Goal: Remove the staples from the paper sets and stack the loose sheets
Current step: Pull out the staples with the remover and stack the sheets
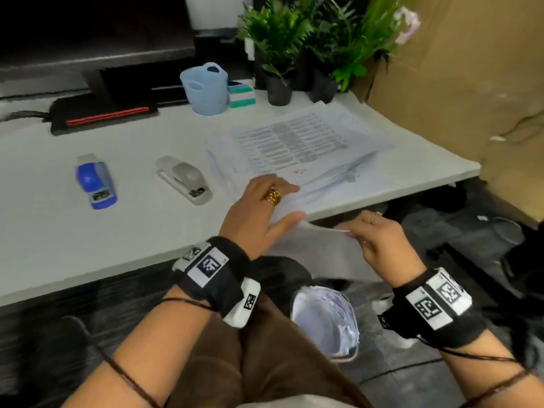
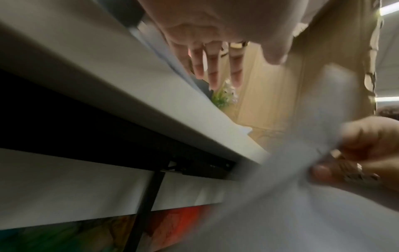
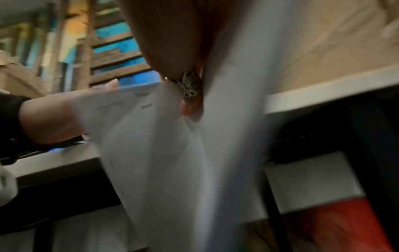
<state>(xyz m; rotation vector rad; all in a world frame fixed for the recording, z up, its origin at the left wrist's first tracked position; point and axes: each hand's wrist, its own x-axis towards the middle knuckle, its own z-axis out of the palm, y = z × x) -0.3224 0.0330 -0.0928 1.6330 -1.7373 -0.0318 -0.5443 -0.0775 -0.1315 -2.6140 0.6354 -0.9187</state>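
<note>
My left hand (image 1: 259,207) lies flat, fingers straight, on the near corner of the paper stack (image 1: 300,145) that sits toward the right end of the desk (image 1: 88,245); its thumb reaches down over the desk edge against a sheet (image 1: 323,251) that hangs below that edge. My right hand (image 1: 382,240) pinches this sheet at its upper edge, fingers curled on it, just off the front of the desk. In the right wrist view the sheet (image 3: 194,153) drapes downward past the ringed finger, blurred, with a few short dark marks on it that I cannot read. In the left wrist view my left fingers (image 2: 215,68) are spread straight above the desk rim, and the right hand (image 2: 356,162) grips the sheet at the lower right.

The top page of the stack is printed in rows of grey text with a red mark near its lower edge. To its left lie a grey stapler (image 1: 185,179) and, well apart, a blue stapler (image 1: 95,181).

At the back of the desk stands a small light blue basket (image 1: 204,88); I cannot tell what it holds. Just beside it is a block of green and white layers (image 1: 242,95). Two dark pots of green plants (image 1: 282,39) stand behind the stack. Under the desk, by my knees, a bin (image 1: 326,316) holds crumpled white paper.
</note>
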